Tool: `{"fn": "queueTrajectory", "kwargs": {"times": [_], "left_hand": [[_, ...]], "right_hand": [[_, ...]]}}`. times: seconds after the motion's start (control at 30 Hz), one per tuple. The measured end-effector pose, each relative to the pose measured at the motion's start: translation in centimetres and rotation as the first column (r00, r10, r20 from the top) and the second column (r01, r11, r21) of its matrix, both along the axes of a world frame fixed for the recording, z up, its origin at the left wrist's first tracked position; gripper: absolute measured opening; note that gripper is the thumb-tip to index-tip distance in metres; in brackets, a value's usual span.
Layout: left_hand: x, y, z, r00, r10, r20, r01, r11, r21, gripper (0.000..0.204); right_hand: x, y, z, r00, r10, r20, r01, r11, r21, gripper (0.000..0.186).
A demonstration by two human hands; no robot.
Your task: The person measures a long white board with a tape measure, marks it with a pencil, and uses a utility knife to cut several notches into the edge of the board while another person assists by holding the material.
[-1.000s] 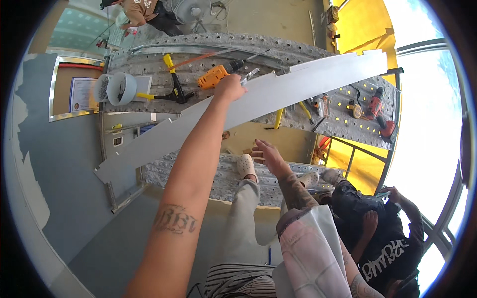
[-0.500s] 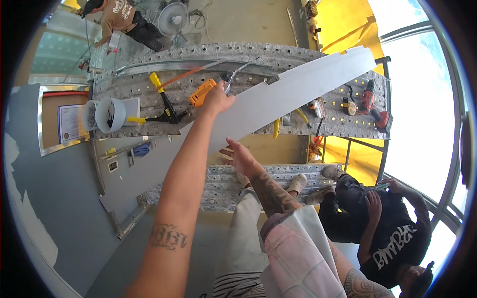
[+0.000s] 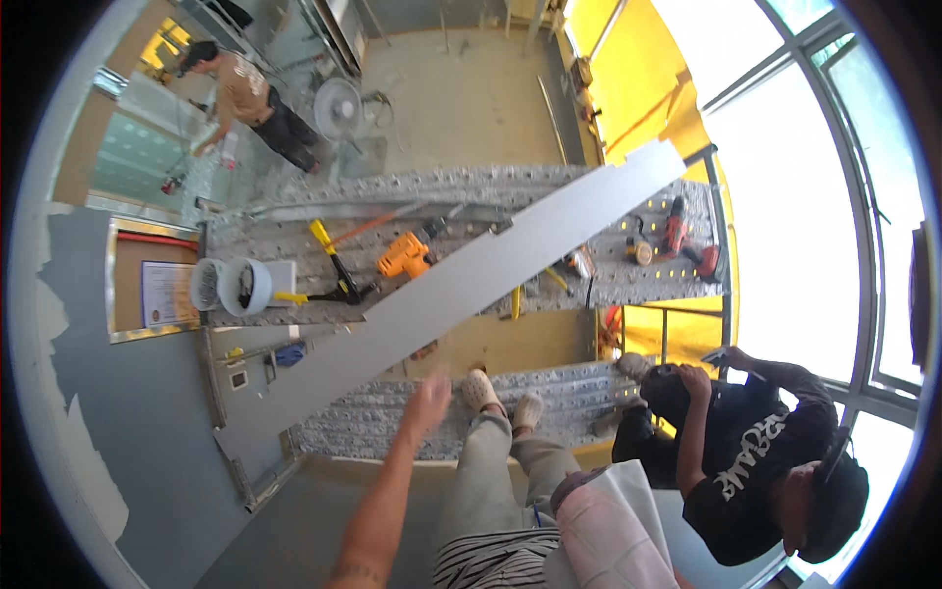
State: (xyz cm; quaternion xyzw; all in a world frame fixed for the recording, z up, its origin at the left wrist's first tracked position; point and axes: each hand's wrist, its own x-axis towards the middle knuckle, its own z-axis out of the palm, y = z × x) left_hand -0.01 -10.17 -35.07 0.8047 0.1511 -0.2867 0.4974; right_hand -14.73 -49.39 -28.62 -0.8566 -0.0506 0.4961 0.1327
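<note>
A long pale grey board (image 3: 461,280) with notched edges lies diagonally over the raised metal plank platform. My left hand (image 3: 427,404) is drawn back on my side of the board, below its near edge. Motion smears its fingers, and I see nothing held in it. My right hand is out of view. On the platform beyond the board is an orange power drill (image 3: 404,255). Left of it lies a yellow-and-black hand tool (image 3: 339,270) with two handles.
White buckets (image 3: 243,287) stand at the platform's left end, red power tools (image 3: 677,231) at its right. My feet rest on a lower metal plank (image 3: 373,422). A person in black (image 3: 746,442) sits close on the right; another (image 3: 250,98) works far left.
My left hand has let go of the orange drill and pulled back toward me. My right hand has left the view. The whole view has shifted, showing more of the floor beyond.
</note>
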Motion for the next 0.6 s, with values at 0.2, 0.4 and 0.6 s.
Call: {"fn": "queueTrajectory", "kwargs": {"times": [0.2,0.4,0.6], "left_hand": [[-23.4,-3.8,11.7,0.833,-0.194,-0.518,0.146,0.98,-0.132,0.082],[-11.0,-1.0,44.4,0.746,-0.014,0.665,0.087,0.993,-0.077,0.037],[-16.4,-5.8,62.8,-0.401,-0.22,0.889,0.155,0.941,0.302,0.026]], "right_hand": [[9.4,-3.7,6.4,0.981,0.021,0.191,-0.058,0.98,0.19,0.029],[19.9,5.5,34.3,0.564,-0.821,0.089,0.122,0.19,0.974,0.016],[13.6,5.8,50.8,0.471,-0.868,0.157,-0.842,-0.388,0.376,0.004]]}}
